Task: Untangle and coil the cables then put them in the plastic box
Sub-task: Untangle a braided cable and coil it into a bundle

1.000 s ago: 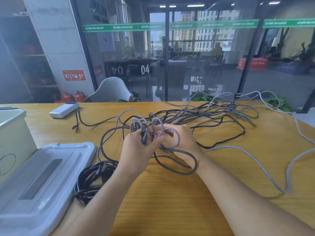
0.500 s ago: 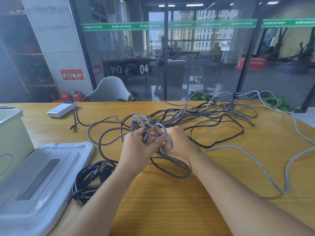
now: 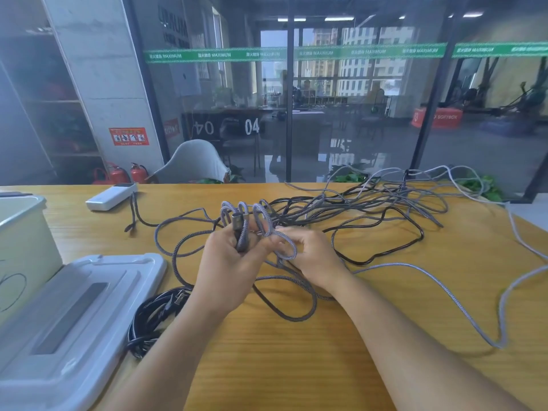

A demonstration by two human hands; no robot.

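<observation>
Grey braided cable (image 3: 284, 247) gripped by both hands: left hand (image 3: 231, 262), right hand (image 3: 311, 256); loops unchanged, hands slightly higher.

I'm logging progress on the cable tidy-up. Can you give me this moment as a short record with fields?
left hand: grips the gathered loops and plug of the grey braided cable
right hand: pinches a loop of the same cable
cable tangle: still spread across the wooden table
black coil: lies beside the box lid
plastic box: at the left edge, inside hidden
</observation>
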